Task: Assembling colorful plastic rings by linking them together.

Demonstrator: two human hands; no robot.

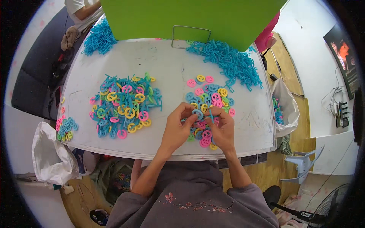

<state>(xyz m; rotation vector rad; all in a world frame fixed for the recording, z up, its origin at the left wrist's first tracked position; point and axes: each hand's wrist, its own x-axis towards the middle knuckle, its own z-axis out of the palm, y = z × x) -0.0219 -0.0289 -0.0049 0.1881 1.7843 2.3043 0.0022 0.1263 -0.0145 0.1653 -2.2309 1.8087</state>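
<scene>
Over the near right part of the white table (167,68), my left hand (174,131) pinches a light-blue plastic wheel (197,113) between thumb and fingers. Close beside it, my right hand (223,131) grips a small teal plastic stick (211,113). Whether the two parts touch is too small to tell. Under and behind both hands lies a pile of loose pink, yellow, blue and green wheels (216,98). To the left, a larger heap (123,108) mixes teal sticks and coloured wheels, some of them joined together.
Teal sticks (232,64) are heaped at the far right, with another heap (99,38) far left. A green panel (182,19) rises at the back. A few wheels (66,125) lie by the left edge. White sacks (49,152) flank the table. Another person (81,13) sits far left.
</scene>
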